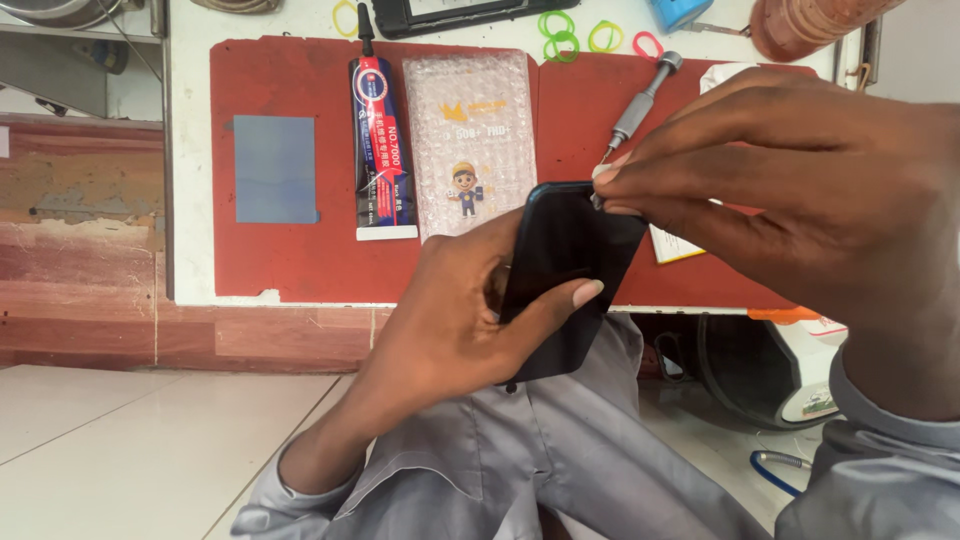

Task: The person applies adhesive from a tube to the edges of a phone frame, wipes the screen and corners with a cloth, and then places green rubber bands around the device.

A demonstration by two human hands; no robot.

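The right hand (800, 190) pinched a small tool tip against the top edge of a dark phone (565, 270) at frame centre. The left hand (450, 320) gripped the phone, thumb across it. Behind lay a screwdriver (640, 105), a glue tube (380, 140) and a red mat (300, 250) on the table (190, 150).

Grey buttoned shirt, long grey sleeves, bare hands, short nails.

Glue tube (379, 140) betw. sheet (275, 168) & bubble-wrap pack (470, 130), on mat (300, 260).
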